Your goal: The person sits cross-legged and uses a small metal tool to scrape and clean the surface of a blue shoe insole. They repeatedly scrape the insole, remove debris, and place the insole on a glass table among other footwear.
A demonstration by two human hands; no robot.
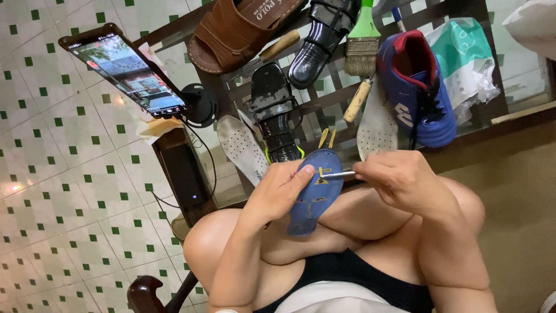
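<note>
Blue shoe sole held over the knees, a thin tool working at its top.

The left hand point(282, 188) curls shut around the blue sole point(313, 194), thumb pressed on its face; it looks light and bendy, best held by the edges. The right hand point(399, 174) pinches a slim metal tool point(339, 174), tip just past the left thumb.

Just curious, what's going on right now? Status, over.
Left hand grips blue insole. Right hand pinches thin metal tool, tip on insole. Nothing in the way.
</note>
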